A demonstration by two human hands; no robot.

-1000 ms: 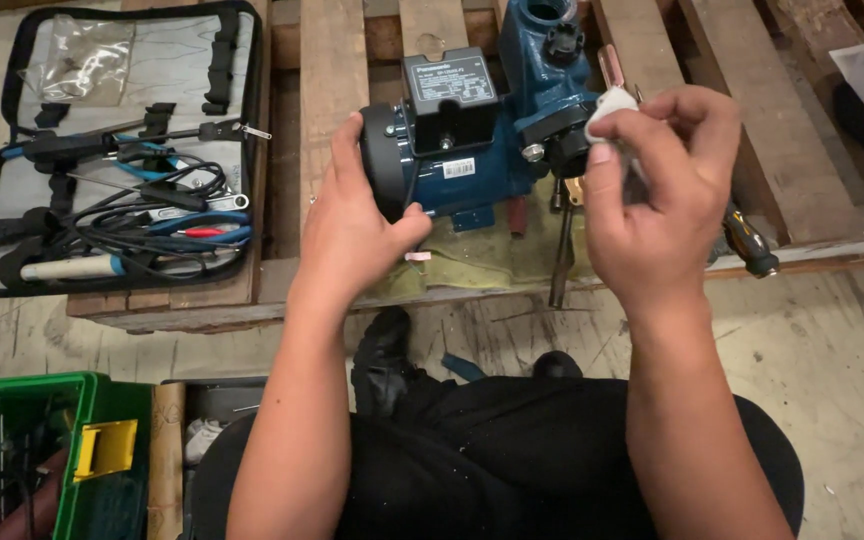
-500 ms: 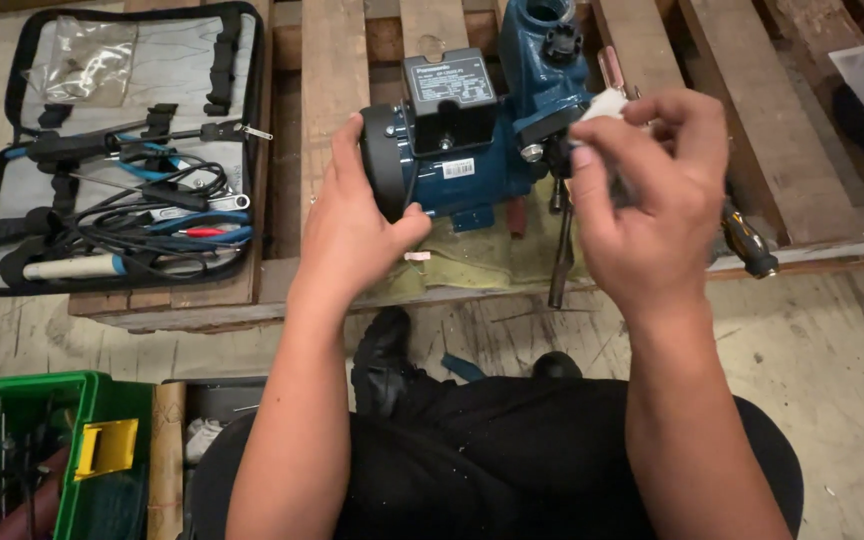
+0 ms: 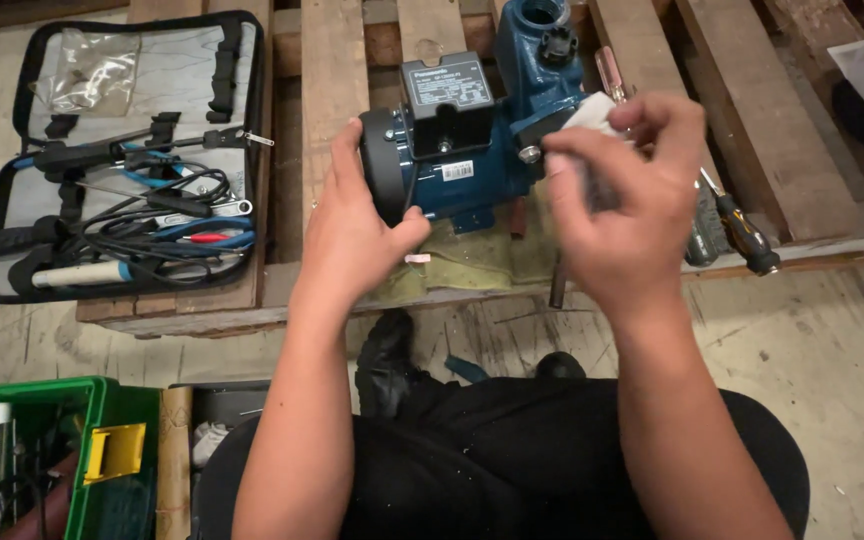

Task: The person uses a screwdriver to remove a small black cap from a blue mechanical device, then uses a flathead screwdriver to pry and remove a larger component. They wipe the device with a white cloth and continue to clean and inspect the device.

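Head view: open tool case (image 3: 122,160) left of pump (image 3: 482,140).

The right hand (image 3: 617,205) is motion-blurred and covers most of a white scrap (image 3: 589,112) pinched in its fingers, so what that scrap is cannot be told. It also hides the 3 o'clock side of the blue water pump (image 3: 482,140), whose top is cut off at 12 o'clock. The green toolbox (image 3: 72,440) runs off at 7 o'clock, its contents unclear.
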